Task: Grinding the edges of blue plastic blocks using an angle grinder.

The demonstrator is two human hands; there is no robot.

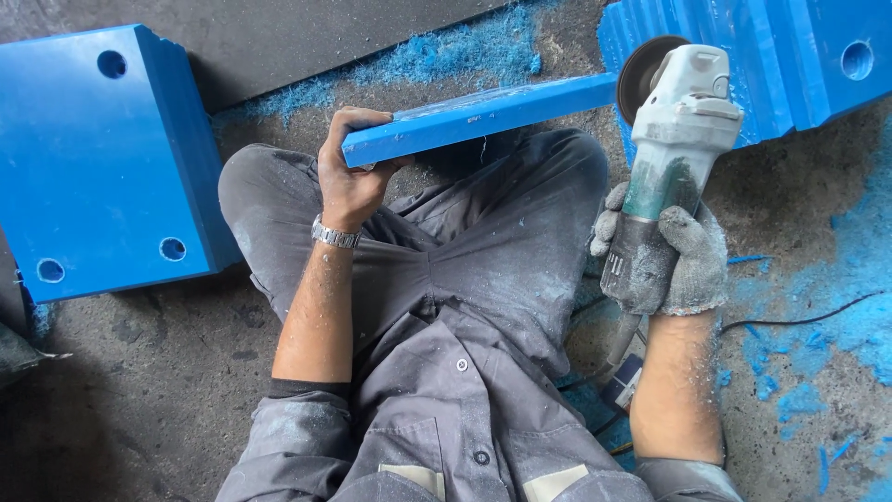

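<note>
Seated on a dusty concrete floor (167, 372), legs crossed. Bare left hand (351, 172), metal watch (334, 233) at the wrist, fingers curled tight round the near end of a long flat blue plastic slab (483, 113) held across the knees. Gloved right hand (671, 260) wrapped around the grey-green angle grinder (674, 139), its disc (641, 74) touching the slab's far end. Stacked blue plastic plates with round holes (93, 158) lie left; blue shavings (836, 307) scattered right.

Grey concrete floor (167, 372), dusted with blue shavings (836, 316) beside the right grip (664, 260). Blue drilled slab (93, 158) laid left of the left grip (353, 177); stacked blue slabs (799, 65) above the right grip; black cable (799, 321) beside it.
</note>
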